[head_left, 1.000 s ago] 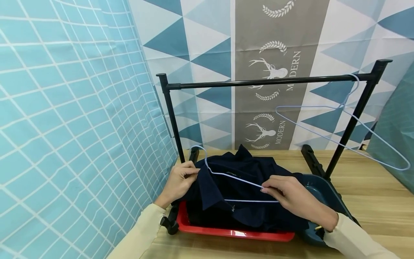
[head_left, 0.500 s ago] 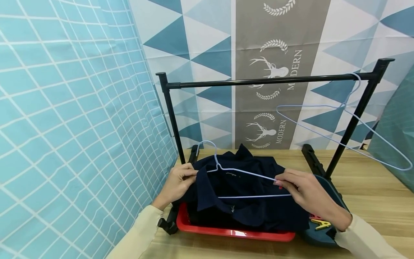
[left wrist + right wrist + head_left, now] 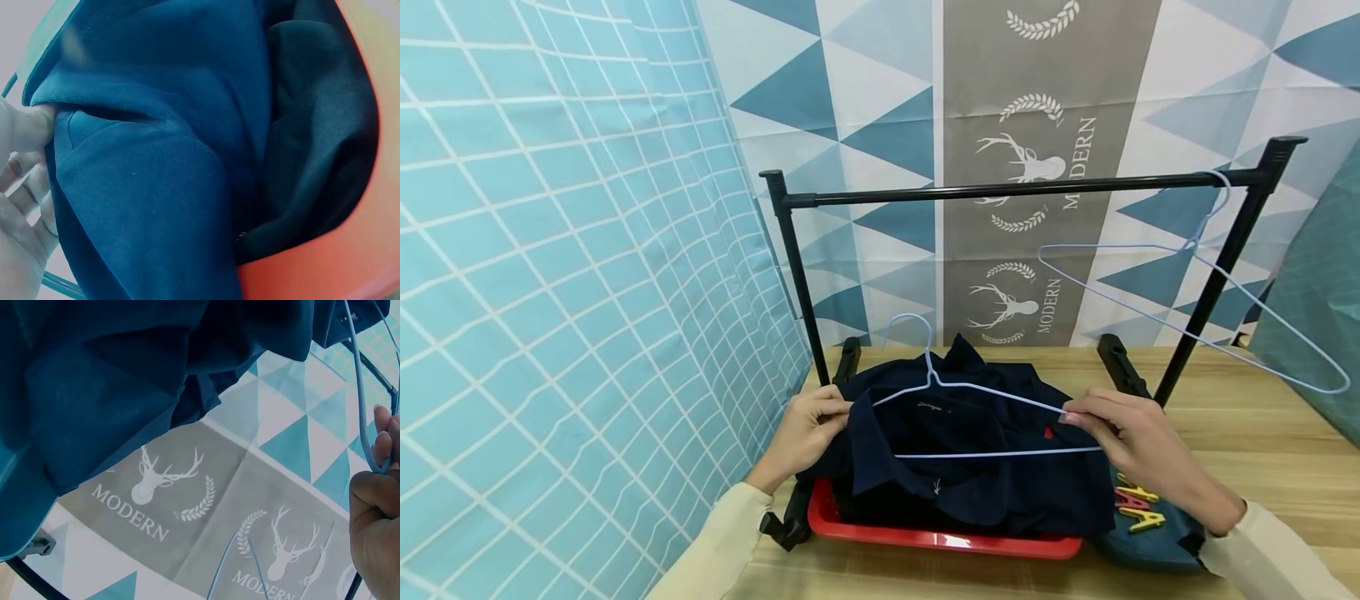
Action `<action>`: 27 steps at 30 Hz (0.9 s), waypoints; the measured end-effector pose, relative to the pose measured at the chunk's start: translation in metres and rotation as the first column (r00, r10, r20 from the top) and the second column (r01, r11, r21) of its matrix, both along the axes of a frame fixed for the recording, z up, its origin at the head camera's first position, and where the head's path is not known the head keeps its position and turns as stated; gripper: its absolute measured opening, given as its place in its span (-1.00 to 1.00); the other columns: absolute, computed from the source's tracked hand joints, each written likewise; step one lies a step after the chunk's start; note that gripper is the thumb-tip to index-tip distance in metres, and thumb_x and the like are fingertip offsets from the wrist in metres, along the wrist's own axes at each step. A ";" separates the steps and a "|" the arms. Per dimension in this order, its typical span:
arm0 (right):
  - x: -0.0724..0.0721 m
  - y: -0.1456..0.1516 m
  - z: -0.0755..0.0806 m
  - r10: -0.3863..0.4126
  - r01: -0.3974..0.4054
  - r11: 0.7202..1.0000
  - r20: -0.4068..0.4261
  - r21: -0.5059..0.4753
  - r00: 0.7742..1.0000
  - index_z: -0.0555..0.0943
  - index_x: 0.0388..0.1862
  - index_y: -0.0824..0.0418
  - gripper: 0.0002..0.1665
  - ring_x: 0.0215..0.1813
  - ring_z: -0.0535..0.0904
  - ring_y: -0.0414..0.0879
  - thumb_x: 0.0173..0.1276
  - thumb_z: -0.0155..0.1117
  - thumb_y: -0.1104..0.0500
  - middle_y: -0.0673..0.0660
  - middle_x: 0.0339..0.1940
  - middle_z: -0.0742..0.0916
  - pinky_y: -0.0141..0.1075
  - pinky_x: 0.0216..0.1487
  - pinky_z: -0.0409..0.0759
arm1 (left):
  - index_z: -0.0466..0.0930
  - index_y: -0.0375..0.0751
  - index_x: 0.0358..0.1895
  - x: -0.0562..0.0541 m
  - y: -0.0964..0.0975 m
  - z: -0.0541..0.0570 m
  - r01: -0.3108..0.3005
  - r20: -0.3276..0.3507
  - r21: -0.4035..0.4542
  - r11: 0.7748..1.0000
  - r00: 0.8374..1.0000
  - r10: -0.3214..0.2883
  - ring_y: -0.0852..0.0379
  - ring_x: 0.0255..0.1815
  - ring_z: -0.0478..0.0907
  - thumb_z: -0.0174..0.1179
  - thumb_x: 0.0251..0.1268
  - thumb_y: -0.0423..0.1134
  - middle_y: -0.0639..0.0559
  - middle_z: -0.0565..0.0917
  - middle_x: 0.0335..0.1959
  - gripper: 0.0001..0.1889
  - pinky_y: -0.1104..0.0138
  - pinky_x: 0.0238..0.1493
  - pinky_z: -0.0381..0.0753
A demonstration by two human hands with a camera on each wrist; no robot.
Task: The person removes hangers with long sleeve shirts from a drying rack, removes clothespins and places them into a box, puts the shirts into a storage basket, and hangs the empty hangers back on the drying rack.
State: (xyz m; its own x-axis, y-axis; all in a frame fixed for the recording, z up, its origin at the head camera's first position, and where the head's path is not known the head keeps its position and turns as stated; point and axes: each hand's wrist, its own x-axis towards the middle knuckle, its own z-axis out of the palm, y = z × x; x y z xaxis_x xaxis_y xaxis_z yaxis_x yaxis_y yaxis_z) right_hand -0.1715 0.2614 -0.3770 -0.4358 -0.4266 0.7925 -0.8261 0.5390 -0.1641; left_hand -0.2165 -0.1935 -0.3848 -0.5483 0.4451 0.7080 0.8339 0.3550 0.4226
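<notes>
A navy collared shirt lies bunched over a red basket in the head view. A light blue wire hanger has its left side inside the shirt's collar opening, hook upward. My left hand pinches the shirt near the collar; in the left wrist view its thumb presses on the navy cloth. With thumb and fingers, my right hand grips the hanger's right end, which is outside the cloth. The right wrist view shows that hand around the bent wire. The hanger's left end is hidden by cloth.
A black rack stands behind, with a second wire hanger hooked at its right end. To the right of the basket, a dark blue tray holds yellow clothespins and red ones. Darker cloth fills the basket beneath the shirt.
The hanger has shifted right and its hook now stands more upright. My right hand has moved right, uncovering clothespins in the tray. My left hand has moved slightly left and down, still pinching the shirt.
</notes>
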 end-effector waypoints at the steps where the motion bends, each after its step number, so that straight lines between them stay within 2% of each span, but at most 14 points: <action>1: 0.000 0.001 0.000 -0.007 0.007 1.000 0.007 0.003 1.000 0.76 -0.19 0.06 -0.74 -0.48 0.32 -0.41 0.27 0.45 0.41 -0.24 -0.43 0.57 -0.57 -0.46 0.27 | 0.86 -0.21 -0.18 0.000 0.000 -0.001 -0.002 0.002 0.000 1.000 1.000 0.002 0.30 -0.53 0.44 0.32 0.25 -0.63 0.17 0.62 -0.43 -0.73 0.42 -0.47 0.45; 7: 0.002 0.009 0.002 -0.065 0.064 0.997 0.042 0.031 0.997 0.75 -0.21 0.04 -0.47 -0.47 0.34 -0.41 0.01 0.49 0.61 -0.27 -0.38 0.60 -0.59 -0.43 0.32 | 0.86 -0.21 -0.21 0.001 -0.002 -0.005 -0.024 0.011 0.002 1.000 1.000 0.024 0.29 -0.52 0.44 0.34 0.21 -0.65 0.16 0.61 -0.43 -0.72 0.45 -0.47 0.44; 12: 0.003 0.016 0.003 -0.090 0.089 0.995 0.036 0.035 0.995 0.75 -0.20 0.06 -0.48 -0.44 0.36 -0.40 0.01 0.49 0.61 -0.28 -0.37 0.59 -0.57 -0.42 0.33 | 0.85 -0.28 -0.28 0.006 0.000 -0.004 -0.036 -0.003 0.008 0.999 0.999 0.036 0.24 -0.56 0.40 0.35 0.11 -0.72 0.06 0.61 -0.48 -0.72 0.50 -0.48 0.37; 19: 0.006 0.023 0.004 -0.142 0.141 0.989 0.043 0.038 0.989 0.75 -0.21 0.11 -0.50 -0.44 0.38 -0.37 0.01 0.48 0.63 -0.21 -0.37 0.59 -0.55 -0.41 0.34 | 0.83 -0.37 -0.30 0.022 0.006 0.011 -0.003 -0.009 0.025 1.000 1.000 0.003 0.21 -0.57 0.39 0.32 0.07 -0.77 -0.02 0.59 -0.50 -0.73 0.51 -0.49 0.35; 23: 0.009 0.027 0.006 -0.199 0.196 0.979 0.050 0.052 0.979 0.75 -0.21 0.13 -0.54 -0.44 0.39 -0.35 0.03 0.48 0.61 -0.20 -0.40 0.58 -0.54 -0.39 0.33 | 0.83 -0.37 -0.30 0.022 0.003 0.008 0.000 -0.011 0.040 0.999 1.000 0.000 0.23 -0.55 0.39 0.32 0.07 -0.76 -0.02 0.59 -0.50 -0.73 0.52 -0.48 0.35; 27: 0.010 0.030 0.006 -0.217 0.214 0.975 0.046 0.054 0.975 0.76 -0.20 0.14 -0.53 -0.42 0.42 -0.33 0.03 0.48 0.62 -0.17 -0.38 0.62 -0.56 -0.34 0.37 | 0.83 -0.35 -0.30 0.022 0.002 0.006 -0.020 0.004 0.042 0.999 1.000 0.020 0.22 -0.54 0.40 0.33 0.08 -0.76 -0.02 0.59 -0.50 -0.73 0.53 -0.46 0.35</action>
State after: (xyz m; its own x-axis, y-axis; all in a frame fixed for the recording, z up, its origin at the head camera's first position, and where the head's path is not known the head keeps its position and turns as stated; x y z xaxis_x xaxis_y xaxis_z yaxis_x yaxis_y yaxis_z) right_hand -0.1615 0.2916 -0.3711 -0.5610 -0.3552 0.7478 -0.6807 0.7119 -0.1725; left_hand -0.1942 -0.1913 -0.3783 -0.5590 0.4041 0.7240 0.8255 0.3531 0.4403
